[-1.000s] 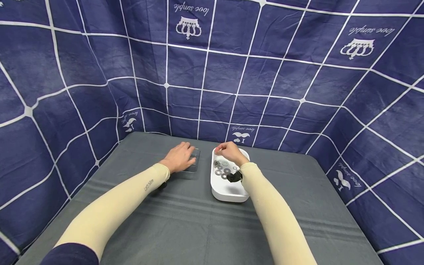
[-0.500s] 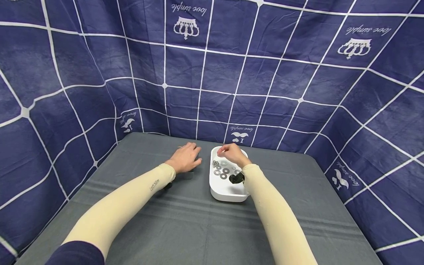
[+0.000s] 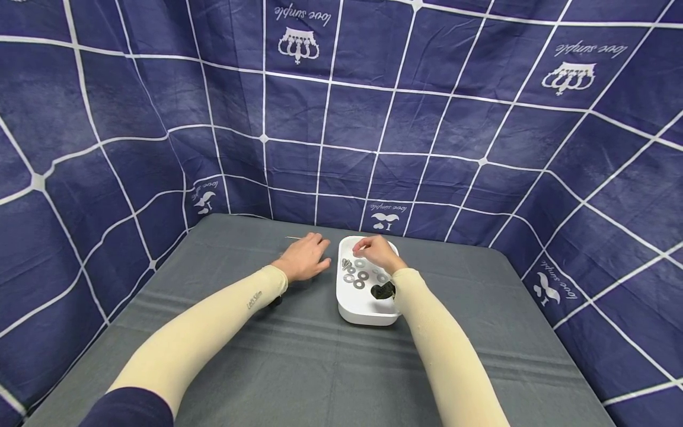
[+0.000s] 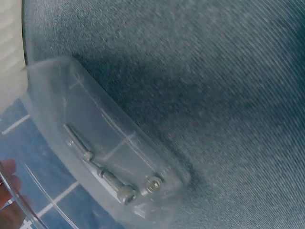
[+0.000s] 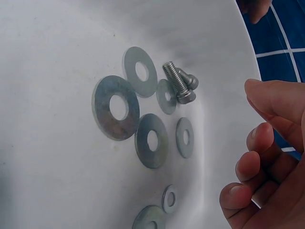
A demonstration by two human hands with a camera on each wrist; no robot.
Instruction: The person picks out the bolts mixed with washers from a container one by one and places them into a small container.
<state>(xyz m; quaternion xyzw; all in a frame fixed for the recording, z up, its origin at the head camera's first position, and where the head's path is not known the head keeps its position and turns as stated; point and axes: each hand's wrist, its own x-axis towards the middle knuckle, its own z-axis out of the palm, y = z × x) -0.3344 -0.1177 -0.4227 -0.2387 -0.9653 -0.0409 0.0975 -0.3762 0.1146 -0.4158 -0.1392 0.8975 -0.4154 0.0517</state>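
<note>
My left hand (image 3: 304, 260) is left of the white tray and grips the rim of a clear plastic box (image 4: 95, 109). Its fingers (image 4: 10, 191) show behind the clear wall in the left wrist view; the head view hides the box beneath the hand. Three socket-head bolts (image 4: 119, 187) lie inside the box. Above the far part of the white tray (image 3: 368, 318) hovers my right hand (image 3: 376, 250), fingers loosely curled, with nothing visible in them. Several flat washers (image 5: 116, 129) and two socket-head bolts (image 5: 177, 81) rest on the tray floor.
A grey cloth (image 3: 331, 367) covers the table. Blue curtains with white grid lines (image 3: 373, 118) hang behind it and along both sides. A thin pale strip (image 3: 293, 238) lies behind the left hand. A black wrist camera (image 3: 382, 290) sits under the right wrist.
My left hand has moved right, nearer the tray, and the clear box that showed beside it is now out of sight in the head view. My right hand has shifted slightly right and nearer.
</note>
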